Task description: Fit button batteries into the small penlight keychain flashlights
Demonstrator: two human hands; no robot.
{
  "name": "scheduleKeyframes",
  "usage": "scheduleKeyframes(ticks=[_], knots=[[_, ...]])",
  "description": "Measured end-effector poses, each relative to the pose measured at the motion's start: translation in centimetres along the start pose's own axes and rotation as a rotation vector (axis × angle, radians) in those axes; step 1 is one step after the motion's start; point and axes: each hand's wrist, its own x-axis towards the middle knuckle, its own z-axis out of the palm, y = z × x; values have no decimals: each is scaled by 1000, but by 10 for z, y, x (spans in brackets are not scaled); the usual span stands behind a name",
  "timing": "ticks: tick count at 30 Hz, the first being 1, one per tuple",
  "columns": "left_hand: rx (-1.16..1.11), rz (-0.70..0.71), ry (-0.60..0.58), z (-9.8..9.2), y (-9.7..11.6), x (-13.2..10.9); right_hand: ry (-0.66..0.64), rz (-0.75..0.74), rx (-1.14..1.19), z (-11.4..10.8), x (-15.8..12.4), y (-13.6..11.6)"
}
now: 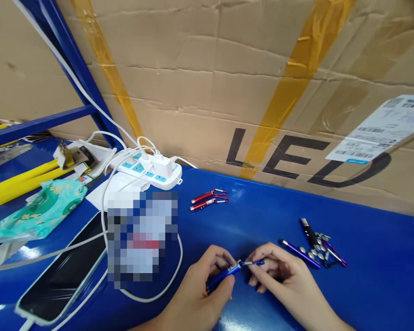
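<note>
My left hand (207, 289) is closed round the body of a small blue keychain flashlight (224, 276). My right hand (279, 273) pinches the blue carabiner clip (257, 263) at the flashlight's end between thumb and fingers. To the right of that hand lie a purple tube (301, 254), a black tube (309, 234), several button cells (320, 250) and a purple carabiner (337, 256). Two red keychain flashlights (207, 202) with clips lie side by side farther back.
A white power strip (167, 181) with plugs and cables stands against the large cardboard box (193, 92). On the left are a phone (65, 271), a blurred-out object (145, 239), a green tissue pack (44, 207) and yellow bars (24, 184). White cables (181, 257) loop across the blue table (262, 202).
</note>
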Motion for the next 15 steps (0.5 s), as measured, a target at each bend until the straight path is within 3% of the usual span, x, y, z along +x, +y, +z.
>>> scheduleKeyframes(ticks=[6,15], knots=[[-109,-112,18,-6,2,5,-126,-158,-165,10,16,-10],[-82,-14,82,-17,5,10,-178,-289,-140,22,29,-22]])
